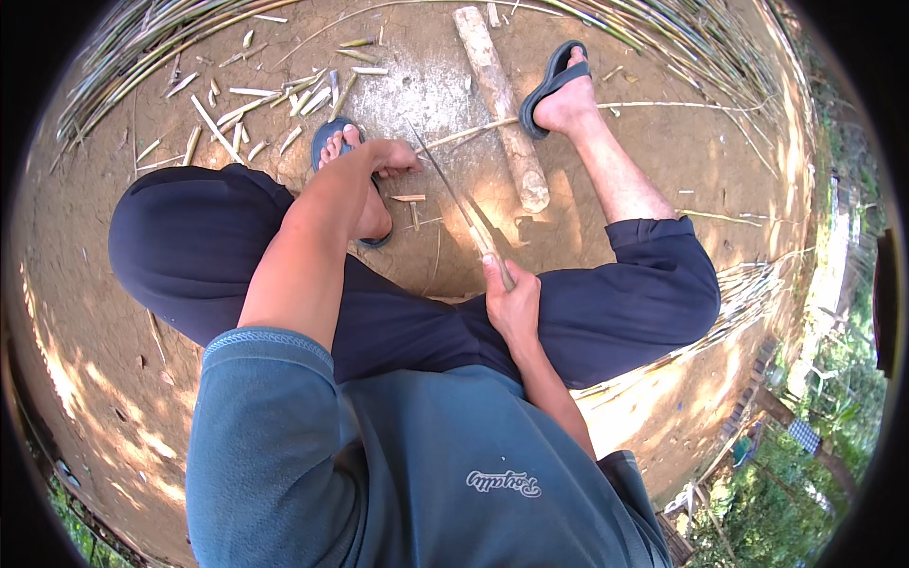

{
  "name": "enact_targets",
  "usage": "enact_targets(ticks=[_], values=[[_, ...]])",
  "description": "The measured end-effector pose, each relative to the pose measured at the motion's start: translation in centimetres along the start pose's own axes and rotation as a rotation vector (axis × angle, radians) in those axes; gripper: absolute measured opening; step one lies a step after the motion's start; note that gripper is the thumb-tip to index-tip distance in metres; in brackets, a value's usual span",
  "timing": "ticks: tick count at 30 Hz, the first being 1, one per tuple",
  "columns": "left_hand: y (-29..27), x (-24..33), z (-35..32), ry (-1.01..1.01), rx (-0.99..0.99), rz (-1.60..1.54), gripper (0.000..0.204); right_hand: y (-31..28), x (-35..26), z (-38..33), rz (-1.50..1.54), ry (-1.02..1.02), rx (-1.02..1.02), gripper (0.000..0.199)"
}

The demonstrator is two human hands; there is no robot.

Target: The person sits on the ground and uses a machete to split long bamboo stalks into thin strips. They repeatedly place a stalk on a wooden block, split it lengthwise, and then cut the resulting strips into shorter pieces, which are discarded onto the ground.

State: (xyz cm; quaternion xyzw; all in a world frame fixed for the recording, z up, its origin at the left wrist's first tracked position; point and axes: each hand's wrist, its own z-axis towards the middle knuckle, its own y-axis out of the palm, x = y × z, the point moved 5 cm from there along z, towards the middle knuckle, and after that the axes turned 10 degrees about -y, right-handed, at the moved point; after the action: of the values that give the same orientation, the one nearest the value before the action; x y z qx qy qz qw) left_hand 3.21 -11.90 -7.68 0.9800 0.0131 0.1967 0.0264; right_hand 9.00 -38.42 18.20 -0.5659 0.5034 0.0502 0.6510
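My right hand [512, 299] is wrapped round the wooden handle of a long, thin-bladed knife [454, 194]. The blade points away and to the left, its tip close to my left hand [395, 157]. That hand is closed at the left end of a thin pale stalk [478, 130]. To the right, the stalk lies across a short log [502, 109] and runs on over the ground. The fingers of my left hand are partly hidden by the hand itself.
Several cut stalk pieces [254, 92] are scattered at the far left, beside my sandalled left foot [343, 142]. Long stalks lie in bundles [653, 38] along the far edge. Right of the log is my other sandalled foot [566, 99]. More stalks [748, 298] lie beyond my right knee.
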Motion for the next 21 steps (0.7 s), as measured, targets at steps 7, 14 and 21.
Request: enact_targets(ticks=[7, 14, 21], values=[[-1.6, 1.2, -1.0, -0.010, 0.006, 0.053, 0.029, -0.7, 0.0, 0.8, 0.010, 0.076, -0.058, 0.039], [-1.4, 2.2, -1.8, -0.032, -0.120, -0.008, 0.025, 0.7, 1.4, 3.7, 0.105, 0.062, -0.002, 0.035], [-1.8, 1.9, -1.5, -0.031, -0.145, -0.065, 0.028, -0.9, 1.4, 1.0, 0.138, 0.056, 0.003, 0.031]])
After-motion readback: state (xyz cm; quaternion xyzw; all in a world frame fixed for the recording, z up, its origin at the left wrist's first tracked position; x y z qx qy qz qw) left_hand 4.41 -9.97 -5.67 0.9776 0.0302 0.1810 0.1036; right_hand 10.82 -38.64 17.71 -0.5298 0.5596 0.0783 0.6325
